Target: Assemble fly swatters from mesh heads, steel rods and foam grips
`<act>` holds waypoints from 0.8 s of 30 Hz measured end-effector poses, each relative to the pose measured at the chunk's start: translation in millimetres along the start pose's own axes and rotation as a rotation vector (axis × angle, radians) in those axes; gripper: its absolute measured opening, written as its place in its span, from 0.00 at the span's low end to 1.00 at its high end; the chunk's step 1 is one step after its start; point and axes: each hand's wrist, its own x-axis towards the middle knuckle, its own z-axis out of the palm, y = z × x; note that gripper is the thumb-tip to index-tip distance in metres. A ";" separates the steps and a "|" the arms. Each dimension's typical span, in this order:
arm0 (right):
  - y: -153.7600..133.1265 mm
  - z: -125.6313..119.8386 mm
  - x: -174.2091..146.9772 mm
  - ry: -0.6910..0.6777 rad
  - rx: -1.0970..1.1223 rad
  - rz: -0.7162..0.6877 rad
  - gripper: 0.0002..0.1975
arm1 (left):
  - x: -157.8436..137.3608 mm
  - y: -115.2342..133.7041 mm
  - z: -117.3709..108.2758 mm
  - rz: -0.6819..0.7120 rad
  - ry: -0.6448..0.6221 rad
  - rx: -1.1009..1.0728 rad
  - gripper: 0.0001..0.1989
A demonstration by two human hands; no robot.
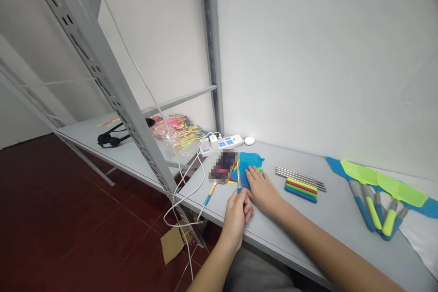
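Observation:
My left hand point(237, 210) is closed round the blue grip end of a thin metal rod point(239, 175), which points away from me toward the back of the table. Just to its right, my right hand point(262, 188) lies with its fingers stretched out on blue perforated fly swatter heads point(252, 160). Bits of red, yellow and green show at the edges of that pile. Right of my hands lie several bare metal rods point(301, 178) side by side, with coloured grips point(301, 189) in yellow, red, green and blue in front of them.
Several assembled swatters point(379, 205) are fanned out at the right. A pixelated phone point(223, 167) on a charging cable point(209, 195) lies left of my hands, near a power strip point(229, 142). A grey metal upright point(126, 109) separates another shelf holding bagged colourful items point(178, 130).

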 end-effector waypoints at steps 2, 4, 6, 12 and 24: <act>-1.3 1.4 -2.5 -0.009 -0.006 -0.012 0.24 | 1.9 -0.5 -1.4 -0.002 -0.002 -0.033 0.19; 0.0 -3.5 -5.7 -0.006 0.000 -0.023 0.22 | 3.1 0.3 -3.0 -0.002 -0.001 -0.059 0.20; 4.5 -16.1 -10.5 0.014 0.021 -0.033 0.21 | 2.5 1.7 -4.6 -0.003 -0.004 -0.074 0.20; 34.6 -83.9 -65.6 0.317 0.112 0.188 0.14 | -9.5 4.2 4.5 -0.075 -0.075 0.068 0.22; 73.0 -84.5 -202.8 1.251 1.629 0.925 0.11 | -15.2 -33.2 114.9 0.078 -0.784 0.711 0.20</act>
